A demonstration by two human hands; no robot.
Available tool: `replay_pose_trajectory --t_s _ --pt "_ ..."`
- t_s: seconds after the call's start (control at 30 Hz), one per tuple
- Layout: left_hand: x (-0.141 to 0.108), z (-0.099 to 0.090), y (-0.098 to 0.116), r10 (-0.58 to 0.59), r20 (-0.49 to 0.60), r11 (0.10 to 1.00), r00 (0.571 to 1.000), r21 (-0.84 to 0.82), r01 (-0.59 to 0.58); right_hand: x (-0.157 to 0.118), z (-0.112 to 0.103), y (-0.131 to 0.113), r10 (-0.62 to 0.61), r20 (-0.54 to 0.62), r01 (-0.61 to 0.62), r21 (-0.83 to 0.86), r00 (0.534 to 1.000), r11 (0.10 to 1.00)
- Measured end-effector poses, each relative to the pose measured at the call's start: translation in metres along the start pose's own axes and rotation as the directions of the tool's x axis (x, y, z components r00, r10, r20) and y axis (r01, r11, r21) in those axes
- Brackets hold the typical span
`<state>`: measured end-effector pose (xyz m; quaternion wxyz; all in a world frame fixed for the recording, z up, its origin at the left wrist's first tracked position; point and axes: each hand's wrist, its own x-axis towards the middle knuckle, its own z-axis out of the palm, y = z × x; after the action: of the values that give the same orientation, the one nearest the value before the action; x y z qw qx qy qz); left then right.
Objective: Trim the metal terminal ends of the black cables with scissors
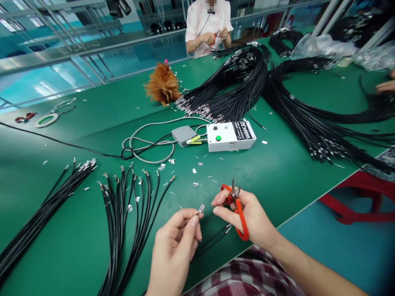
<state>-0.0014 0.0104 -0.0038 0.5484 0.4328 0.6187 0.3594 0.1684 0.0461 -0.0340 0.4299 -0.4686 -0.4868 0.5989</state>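
Note:
Near the front edge of the green table (271,181), my left hand (179,246) pinches the end of a black cable, where a bit of shiny foil (201,208) sticks up. To its right, my right hand (247,213) is closed on red-handled scissors (242,220) whose short blades point up and stand slightly apart. The scissors do not touch the cable end. Two black cables (216,237) with stripped tips lie beneath and between my hands. Left of my left hand lies a fanned group of black cables (115,230) with frayed ends.
Another cable bundle (40,218) lies far left. A white box (231,137) with a green button, a grey block (184,135) and looped cords are mid-table. Behind are a brown feather duster (163,84) and large cable heaps (228,86). A person (208,28) works opposite; another hand (385,85) is far right.

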Motion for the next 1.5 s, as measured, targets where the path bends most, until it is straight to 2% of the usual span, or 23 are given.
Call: replay_pose_trajectory --t_s 0.1,0.23,0.33,0.4,0.53,0.7,0.77,0.83,0.93,1.07,1.13,1.2,1.3,1.4,1.5 --pt "0.001 0.0 0.001 -0.037 0.016 0.998 0.999 -0.046 0.038 -0.001 0.002 -0.004 0.028 0.027 -0.029 0.021 0.999 0.999" --pt "-0.001 0.004 -0.001 -0.056 0.052 0.995 0.997 -0.081 0.06 -0.001 0.016 -0.009 0.028 0.02 -0.031 0.154 0.999 0.988" --pt "-0.002 0.003 0.001 -0.06 0.091 0.992 0.994 -0.11 0.069 0.002 0.021 -0.009 0.038 0.065 -0.051 0.215 0.997 0.975" --pt "0.0 0.001 0.002 -0.083 0.15 0.985 0.985 -0.137 0.104 0.004 0.02 -0.009 0.033 0.088 -0.05 0.197 0.996 0.979" --pt "0.008 -0.002 0.0 -0.124 0.268 0.964 0.955 -0.195 0.18 0.004 0.016 -0.009 0.029 0.051 -0.035 0.129 0.998 0.991" --pt "0.011 0.0 -0.007 -0.054 0.187 0.967 0.981 -0.236 0.098 0.002 0.017 -0.013 0.059 0.033 -0.063 0.126 0.998 0.99" --pt "0.009 0.0 -0.007 -0.053 0.221 0.967 0.974 -0.23 0.105 0.002 0.019 -0.013 0.048 0.034 -0.051 0.107 0.998 0.993" --pt "0.008 -0.001 -0.005 -0.091 0.297 0.951 0.951 -0.257 0.172 0.005 0.02 -0.011 0.03 0.031 -0.033 0.081 0.999 0.996" --pt "0.008 -0.004 -0.002 -0.151 0.352 0.907 0.924 -0.322 0.271 0.012 0.018 -0.002 -0.008 -0.029 0.008 -0.02 1.0 1.0" --pt "0.01 -0.007 -0.001 -0.169 0.337 0.879 0.926 -0.374 0.296 0.021 0.003 0.009 -0.094 -0.166 0.032 -0.34 0.982 0.94" --pt "0.011 -0.008 -0.001 -0.174 0.325 0.879 0.929 -0.375 0.296 0.021 -0.003 0.011 -0.154 -0.159 0.061 -0.478 0.975 0.876" --pt "0.012 -0.008 -0.001 -0.174 0.317 0.882 0.932 -0.371 0.291 0.019 -0.006 0.011 -0.193 -0.129 0.098 -0.528 0.973 0.843" --pt "0.013 -0.008 -0.001 -0.158 0.315 0.891 0.936 -0.363 0.272 0.014 -0.004 0.01 -0.16 -0.169 0.061 -0.48 0.972 0.875" --pt "0.012 -0.007 -0.001 -0.155 0.301 0.904 0.941 -0.341 0.258 0.013 0.001 0.007 -0.091 -0.201 0.022 -0.32 0.975 0.947" --pt "0.01 -0.005 -0.001 -0.157 0.272 0.921 0.95 -0.308 0.24 0.012 0.007 0.0 -0.001 -0.042 0.001 0.006 0.999 1.0"
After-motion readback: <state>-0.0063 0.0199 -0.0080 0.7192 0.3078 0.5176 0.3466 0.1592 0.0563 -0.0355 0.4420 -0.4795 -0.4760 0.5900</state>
